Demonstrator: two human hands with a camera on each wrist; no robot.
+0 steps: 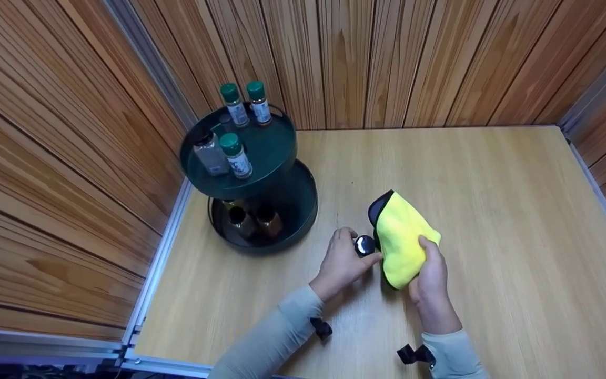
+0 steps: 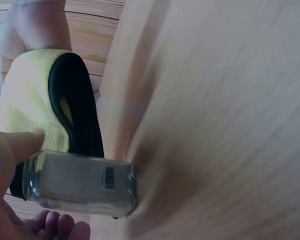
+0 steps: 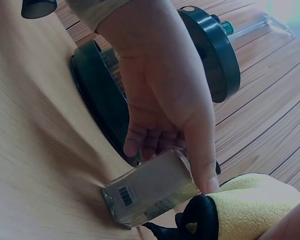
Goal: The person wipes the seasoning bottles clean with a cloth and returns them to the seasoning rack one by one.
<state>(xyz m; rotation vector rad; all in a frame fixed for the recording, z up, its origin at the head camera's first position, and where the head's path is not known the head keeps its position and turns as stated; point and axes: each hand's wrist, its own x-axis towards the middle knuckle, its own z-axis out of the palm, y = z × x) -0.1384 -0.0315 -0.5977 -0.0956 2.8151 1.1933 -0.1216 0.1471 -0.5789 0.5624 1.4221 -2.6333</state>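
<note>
My left hand holds a square clear-glass spice jar by its upper part, thumb on one side and fingers on the other. Its black cap faces up in the head view. A barcode shows on the jar's side in both wrist views, and its base is right at the tabletop. My right hand grips a folded yellow cloth with a black edge and dark underside, thumb on top. The cloth is just right of the jar, against the left thumb's tip.
A dark green two-tier round rack stands at the back left. Its top tier bears several jars, among them a green-capped jar and a dark-capped square jar. Dark-topped jars stand on the lower tier. Wood-panelled walls enclose the table.
</note>
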